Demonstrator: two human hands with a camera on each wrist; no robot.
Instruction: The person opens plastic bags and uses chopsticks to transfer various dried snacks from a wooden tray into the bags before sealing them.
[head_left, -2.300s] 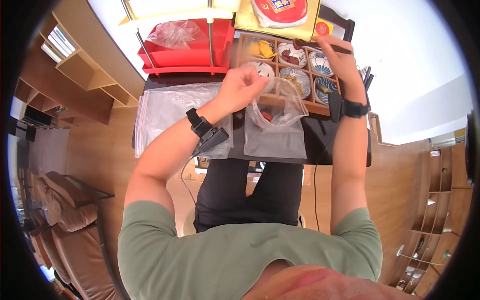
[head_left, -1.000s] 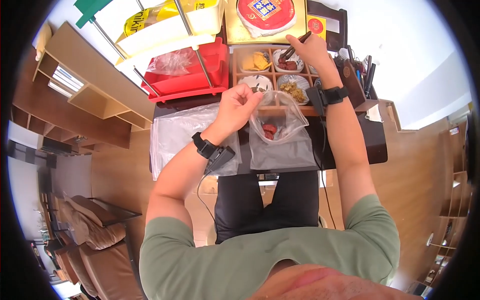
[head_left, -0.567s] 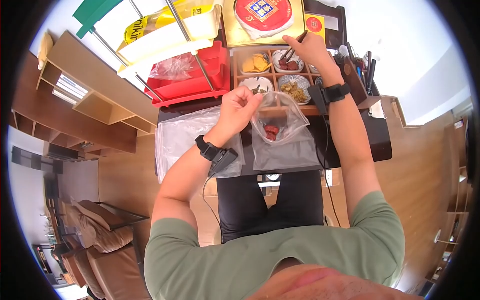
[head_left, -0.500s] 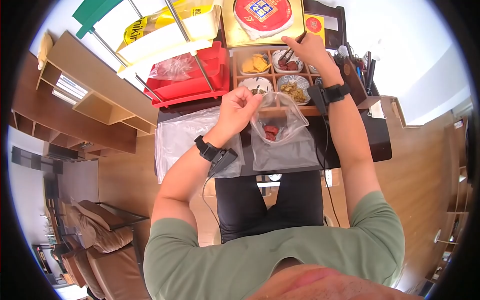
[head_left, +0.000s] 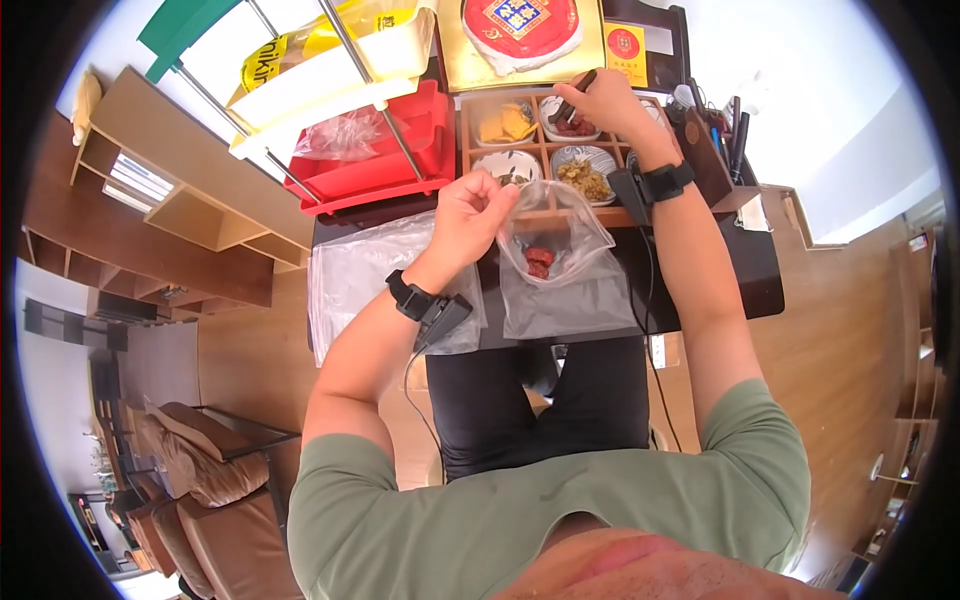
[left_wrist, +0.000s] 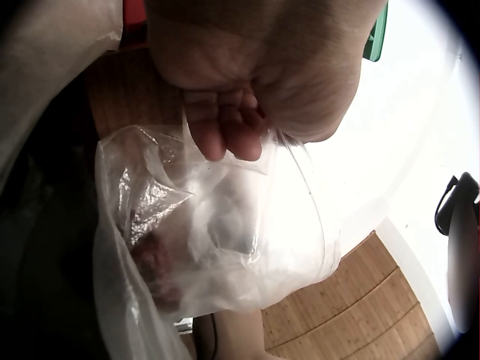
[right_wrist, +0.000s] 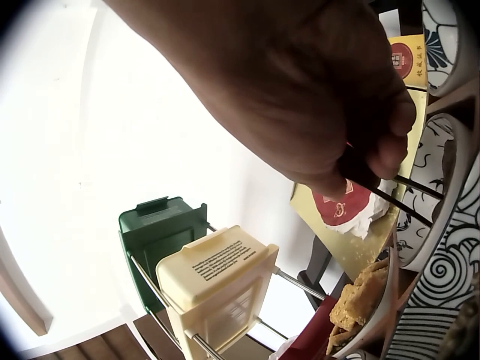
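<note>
My left hand (head_left: pixel 468 222) pinches the rim of a clear plastic bag (head_left: pixel 565 305), holding its mouth wide. A few dark red dried pieces (head_left: pixel 538 262) lie inside the bag. In the left wrist view the curled fingers (left_wrist: pixel 247 144) are at the bag's upper edge. My right hand (head_left: pixel 615 105) grips slim dark tongs (head_left: pixel 577 94), their tips down in a patterned bowl of similar red pieces (head_left: pixel 574 127). In the right wrist view two thin prongs (right_wrist: pixel 405 204) reach over the bowl's rim; I cannot tell whether a piece is between them.
The bowl sits in a divided wooden tray (head_left: pixel 540 213), beside yellow slices (head_left: pixel 508 124) and yellowish-brown bits (head_left: pixel 585 178). Flat plastic bags (head_left: pixel 385 290) lie at left, near a red bin (head_left: pixel 432 140) under a rack. A gold box (head_left: pixel 470 60) stands behind; a pen holder (head_left: pixel 705 155) is at right.
My right hand has come left from above the tray's right side, lowering the tongs into the red-piece bowl, then shifted slightly left. My left hand keeps its hold on the bag. The head view has shifted.
</note>
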